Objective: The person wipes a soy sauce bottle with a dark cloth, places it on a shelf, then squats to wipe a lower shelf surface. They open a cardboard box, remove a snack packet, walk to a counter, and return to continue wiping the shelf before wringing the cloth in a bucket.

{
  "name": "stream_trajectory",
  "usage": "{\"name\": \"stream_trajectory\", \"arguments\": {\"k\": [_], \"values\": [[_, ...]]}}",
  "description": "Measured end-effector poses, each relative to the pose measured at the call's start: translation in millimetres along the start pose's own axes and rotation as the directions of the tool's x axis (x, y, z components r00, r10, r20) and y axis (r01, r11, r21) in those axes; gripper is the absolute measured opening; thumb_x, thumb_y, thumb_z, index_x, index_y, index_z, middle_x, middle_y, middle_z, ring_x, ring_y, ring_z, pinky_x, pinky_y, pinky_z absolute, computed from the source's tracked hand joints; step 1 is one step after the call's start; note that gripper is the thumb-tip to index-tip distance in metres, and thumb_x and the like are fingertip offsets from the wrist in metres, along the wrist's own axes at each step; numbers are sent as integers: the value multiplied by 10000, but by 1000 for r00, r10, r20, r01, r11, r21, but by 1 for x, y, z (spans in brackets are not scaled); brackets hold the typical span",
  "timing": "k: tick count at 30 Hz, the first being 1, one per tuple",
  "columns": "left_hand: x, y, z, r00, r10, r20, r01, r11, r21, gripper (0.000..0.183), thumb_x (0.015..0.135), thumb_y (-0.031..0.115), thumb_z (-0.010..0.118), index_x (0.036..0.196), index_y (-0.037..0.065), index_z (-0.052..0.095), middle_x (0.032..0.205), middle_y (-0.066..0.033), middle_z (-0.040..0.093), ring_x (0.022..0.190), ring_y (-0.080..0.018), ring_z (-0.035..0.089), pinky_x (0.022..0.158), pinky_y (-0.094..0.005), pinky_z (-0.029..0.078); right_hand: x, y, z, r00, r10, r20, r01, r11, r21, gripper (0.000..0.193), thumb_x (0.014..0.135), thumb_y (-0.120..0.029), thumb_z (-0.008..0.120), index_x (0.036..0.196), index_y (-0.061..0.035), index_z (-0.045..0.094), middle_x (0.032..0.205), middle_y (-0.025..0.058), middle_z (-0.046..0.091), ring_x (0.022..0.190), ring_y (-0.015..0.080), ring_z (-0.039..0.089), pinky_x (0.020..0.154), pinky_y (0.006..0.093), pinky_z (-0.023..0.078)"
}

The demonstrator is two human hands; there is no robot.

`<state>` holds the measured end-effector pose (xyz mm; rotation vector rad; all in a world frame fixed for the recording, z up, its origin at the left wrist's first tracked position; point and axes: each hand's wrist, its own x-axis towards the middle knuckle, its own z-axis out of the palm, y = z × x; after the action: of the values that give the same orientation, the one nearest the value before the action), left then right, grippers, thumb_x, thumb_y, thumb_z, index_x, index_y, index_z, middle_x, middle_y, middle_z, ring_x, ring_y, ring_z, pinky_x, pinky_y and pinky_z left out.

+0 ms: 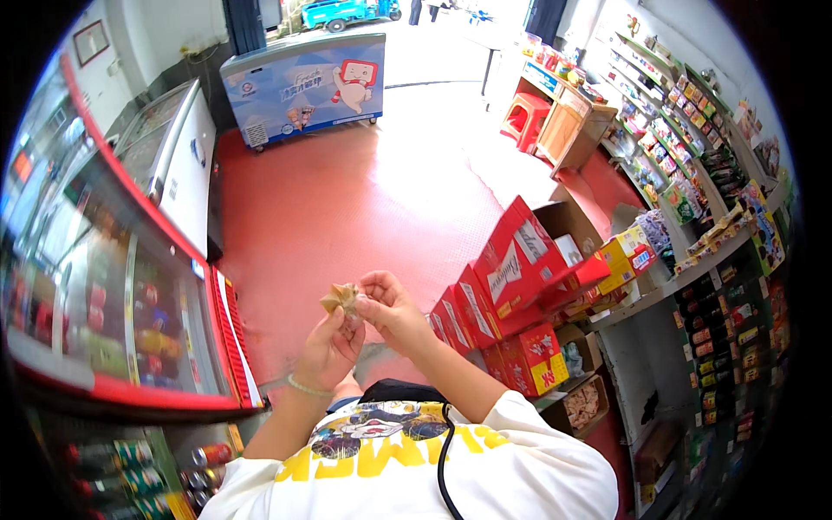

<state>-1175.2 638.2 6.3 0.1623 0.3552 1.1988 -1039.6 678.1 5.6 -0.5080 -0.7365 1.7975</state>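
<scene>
My left hand (328,348), with a pale beaded bracelet on its wrist, is raised in front of my chest. Its fingers and thumb close on the lower part of a small tan, crumpled piece (340,299). Pointed folds stick out at the top left of that piece, somewhat like creased paper; its exact kind does not show. From the right, my right hand (390,308) pinches the same piece between thumb and curled fingers. Both hands nearly touch, and they cover part of what they hold.
A glass-fronted drinks cooler (95,321) stands close on the left, with a chest freezer (302,91) farther ahead. Red cartons (520,260) are stacked at my right, before stocked shelves (685,130). A red stool (525,120) sits by a wooden counter (572,126).
</scene>
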Motion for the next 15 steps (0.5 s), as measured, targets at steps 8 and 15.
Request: {"name": "stream_trajectory", "arguments": {"k": [8, 15], "values": [[269, 135, 14, 864, -429, 264, 443, 896, 5, 263, 880, 185, 555, 1139, 141, 547, 1075, 3, 601, 993, -152, 583, 865, -315, 503, 251, -109, -15, 869, -418, 267, 478, 562, -675, 87, 765, -45, 676, 764, 9, 607, 856, 39, 535, 785, 93, 535, 698, 229, 451], [496, 125, 46, 637, -580, 508, 661, 750, 26, 280, 822, 213, 644, 1088, 158, 573, 1017, 49, 608, 948, -105, 582, 727, -262, 507, 421, -203, -114, 931, -287, 224, 364, 753, -548, 137, 746, -99, 683, 681, 2, 619, 969, 44, 500, 873, 106, 490, 730, 235, 423]]}}
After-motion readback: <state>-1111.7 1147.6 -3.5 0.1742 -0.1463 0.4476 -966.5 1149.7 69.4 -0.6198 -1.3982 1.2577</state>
